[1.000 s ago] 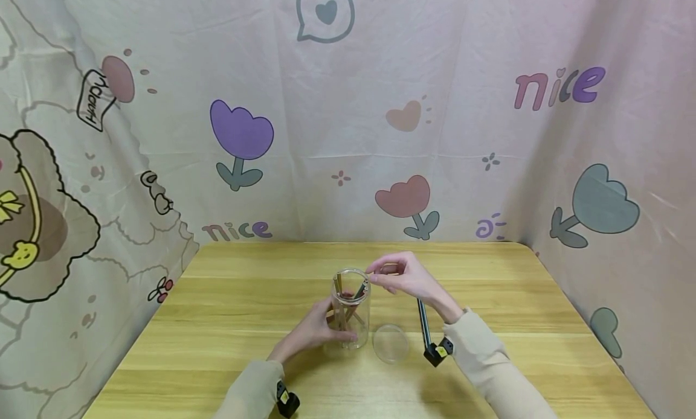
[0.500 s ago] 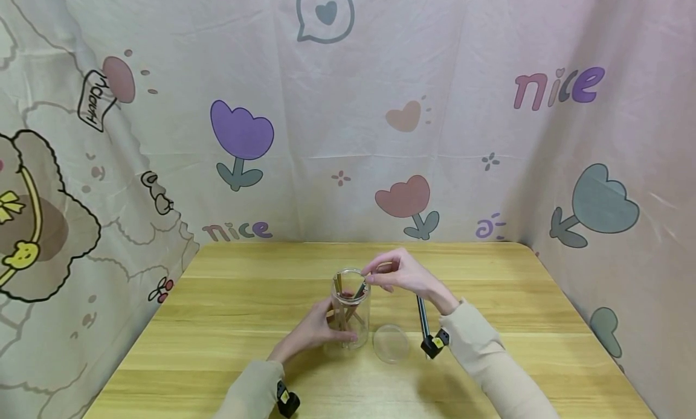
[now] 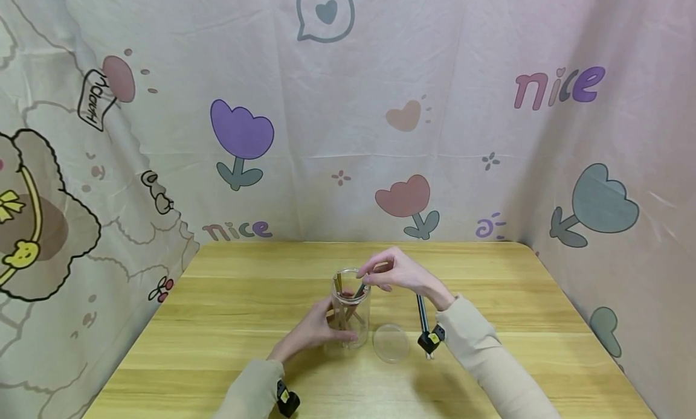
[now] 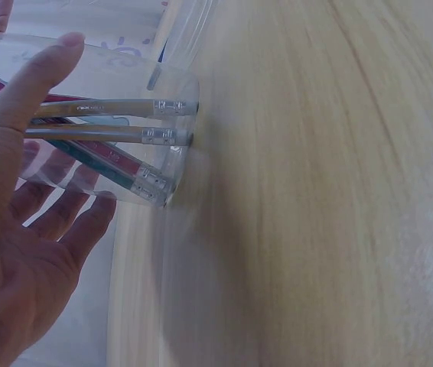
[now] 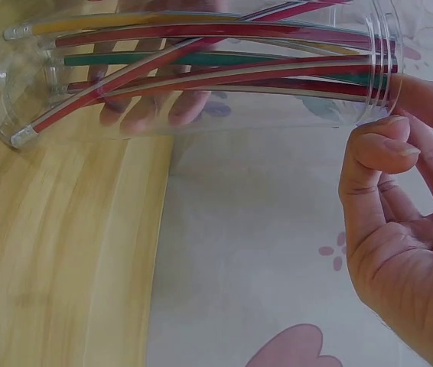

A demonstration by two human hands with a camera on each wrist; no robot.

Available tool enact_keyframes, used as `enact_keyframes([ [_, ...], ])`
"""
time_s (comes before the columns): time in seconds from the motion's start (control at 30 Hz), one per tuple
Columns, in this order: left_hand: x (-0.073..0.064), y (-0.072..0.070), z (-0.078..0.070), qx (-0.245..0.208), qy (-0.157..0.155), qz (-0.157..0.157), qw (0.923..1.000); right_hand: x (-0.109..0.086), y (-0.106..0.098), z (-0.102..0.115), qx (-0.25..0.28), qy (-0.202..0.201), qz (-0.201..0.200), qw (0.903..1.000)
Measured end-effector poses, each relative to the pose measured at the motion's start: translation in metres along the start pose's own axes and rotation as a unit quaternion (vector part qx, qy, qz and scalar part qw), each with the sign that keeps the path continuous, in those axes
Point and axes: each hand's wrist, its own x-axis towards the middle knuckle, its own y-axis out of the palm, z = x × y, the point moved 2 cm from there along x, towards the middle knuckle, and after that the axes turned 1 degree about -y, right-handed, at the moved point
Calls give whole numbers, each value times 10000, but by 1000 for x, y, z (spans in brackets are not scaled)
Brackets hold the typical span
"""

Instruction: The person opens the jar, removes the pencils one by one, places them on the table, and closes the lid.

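A tall clear jar (image 3: pixel 364 322) stands upright on the table, with several pencils leaning inside. My left hand (image 3: pixel 311 329) grips it low, the thumb in front and the fingers behind. In the left wrist view, yellowish pencils (image 4: pixel 102 108) and a red one show through the wall, eraser ends down. My right hand (image 3: pixel 398 274) is at the rim, thumb and index finger close together beside the upper end of a dark green pencil (image 3: pixel 359 291). In the right wrist view, the index finger touches the rim near the green pencil (image 5: pixel 132 59); whether it is pinched cannot be made out.
A round clear lid (image 3: pixel 390 344) lies just right of the jar. Further right, dark pencils (image 3: pixel 421 310) lie on the wooden table (image 3: pixel 244 286), partly covered by the right wrist camera (image 3: pixel 431 339). A patterned cloth (image 3: pixel 304 183) hangs behind the table.
My right hand has moved slightly left, its fingertips now over the rim and covering the dark green pencil's end. The left hand and jar have stayed put.
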Motion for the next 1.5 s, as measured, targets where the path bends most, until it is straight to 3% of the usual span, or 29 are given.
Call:
enact_keyframes([
  [0.17, 0, 0, 0, -28, 5, 3, 10000, 3, 1, 1, -137, -5, -42, 9999],
  [0.33, 0, -1, 0, 51, -47, -8, 10000, 5, 4, 3, -660, -363, -217, 9969],
  [0.63, -1, -1, -2, 169, -113, -24, 9998, 8, 11, 4, -1769, -740, -576, 9797],
  [0.97, -1, -1, -3, 204, -92, -28, 9997, 13, 15, 7, -2222, -927, -833, 9670],
  [1.27, -1, -1, -2, 134, -109, -22, 9998, 18, 22, 10, -2871, -1501, -997, 9408],
  [1.5, -1, -1, -1, 54, -137, -1, 9999, 18, 23, 11, -3026, -1611, -971, 9344],
])
